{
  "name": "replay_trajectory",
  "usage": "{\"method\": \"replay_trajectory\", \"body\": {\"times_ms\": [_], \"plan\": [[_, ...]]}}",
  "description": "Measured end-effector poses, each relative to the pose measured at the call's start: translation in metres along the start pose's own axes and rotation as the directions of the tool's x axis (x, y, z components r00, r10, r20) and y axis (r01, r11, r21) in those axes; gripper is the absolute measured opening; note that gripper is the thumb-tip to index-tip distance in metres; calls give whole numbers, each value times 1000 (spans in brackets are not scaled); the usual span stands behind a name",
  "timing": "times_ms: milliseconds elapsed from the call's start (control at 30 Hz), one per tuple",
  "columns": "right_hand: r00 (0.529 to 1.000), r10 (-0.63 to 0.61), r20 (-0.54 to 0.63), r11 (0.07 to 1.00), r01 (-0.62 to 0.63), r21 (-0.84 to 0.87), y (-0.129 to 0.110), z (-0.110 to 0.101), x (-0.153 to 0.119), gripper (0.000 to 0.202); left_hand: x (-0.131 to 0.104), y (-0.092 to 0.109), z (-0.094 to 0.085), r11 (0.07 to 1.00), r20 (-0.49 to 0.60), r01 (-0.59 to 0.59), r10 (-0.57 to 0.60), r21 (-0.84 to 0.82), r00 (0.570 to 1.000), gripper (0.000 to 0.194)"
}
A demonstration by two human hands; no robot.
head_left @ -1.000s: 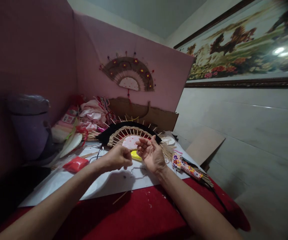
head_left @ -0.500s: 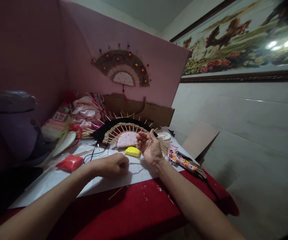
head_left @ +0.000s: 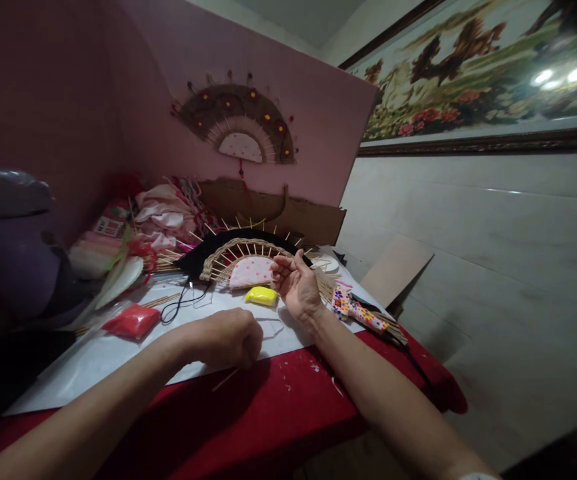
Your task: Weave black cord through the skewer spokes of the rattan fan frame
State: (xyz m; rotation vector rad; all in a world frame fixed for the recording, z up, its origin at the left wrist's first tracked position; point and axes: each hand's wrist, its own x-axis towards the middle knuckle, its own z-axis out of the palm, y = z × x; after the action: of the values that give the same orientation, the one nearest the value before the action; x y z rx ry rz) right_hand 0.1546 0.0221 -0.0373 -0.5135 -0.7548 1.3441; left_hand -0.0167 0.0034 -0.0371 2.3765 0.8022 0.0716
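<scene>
Single head cam, worn by the person, looking forward and down over both forearms at the tabletop [head_left: 288,413]. Close on the near work area; pink panel [head_left: 313,120] and framed picture [head_left: 468,73] farther back. One view, so no overlap.

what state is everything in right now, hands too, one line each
left hand: curled, back up; anything inside hidden
right hand: palm showing, fingers loosely bent
near fan: spread, stick ends poking out
wall fan: spread, hung up, tassel down
yellow packet: lying on the white sheet
red packet: lying flat
pink cloth: crumpled
brown board: leaning, tilted
</scene>
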Motion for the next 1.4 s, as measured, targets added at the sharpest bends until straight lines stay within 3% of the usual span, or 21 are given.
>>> {"method": "replay_trajectory", "body": {"times_ms": [267, 367, 433, 500, 567, 600, 667, 767, 833, 900, 1100, 1300, 1400], "plan": [[1000, 6, -2, 1000, -6, -1, 1, -2, 4, 43, 2, -5, 4, 997, -23, -76, 77, 24, 997, 19], [1000, 3, -1, 1000, -3, -4, 2, -3, 4, 42, -2, 5, 0, 994, -30, -107, 107, -19, 994, 14], [1000, -1, -6, 1000, 1, 3, 0, -3, 5, 42, -9, 20, -6, 969, -27, -136, 133, -205, 991, 8], [1000, -17, -13, 1000, 18, 18, -4, -4, 6, 41, -18, 35, -13, 853, 72, -152, 216, -500, 974, 6], [999, -38, -13, 998, 39, 43, -11, -6, 9, 41, -23, 43, -18, 752, 181, -102, 285, -651, 941, 14], [999, -50, -16, 997, 51, 57, -14, -8, 11, 41, -23, 43, -20, 751, 198, -89, 284, -654, 938, 17], [996, -78, -34, 993, 81, 87, -21, -11, 14, 42, -21, 37, -20, 842, 141, -64, 164, -535, 976, 14], [992, -100, -76, 987, 108, 120, -28, -17, 18, 44, -14, 23, -17, 984, 80, 138, -130, -114, 988, 7], [991, -95, -94, 986, 107, 131, -30, -19, 20, 44, -13, 19, -14, 959, 100, 248, -263, 136, 960, 6], [991, -87, -102, 986, 100, 133, -29, -21, 21, 43, -16, 20, -12, 938, 146, 260, -297, 230, 944, 9], [993, -79, -92, 989, 89, 114, -22, -22, 21, 41, -19, 25, -14, 964, 94, 113, -140, 242, 986, 12], [982, -162, -96, 974, 175, 142, -42, -28, 24, 43, -2, 18, -2, 985, -80, -8, -6, -174, 997, 14], [968, -228, -103, 954, 243, 177, -55, -36, 27, 45, 11, 18, 11, 982, -209, -62, 24, -178, 978, 14]]}}
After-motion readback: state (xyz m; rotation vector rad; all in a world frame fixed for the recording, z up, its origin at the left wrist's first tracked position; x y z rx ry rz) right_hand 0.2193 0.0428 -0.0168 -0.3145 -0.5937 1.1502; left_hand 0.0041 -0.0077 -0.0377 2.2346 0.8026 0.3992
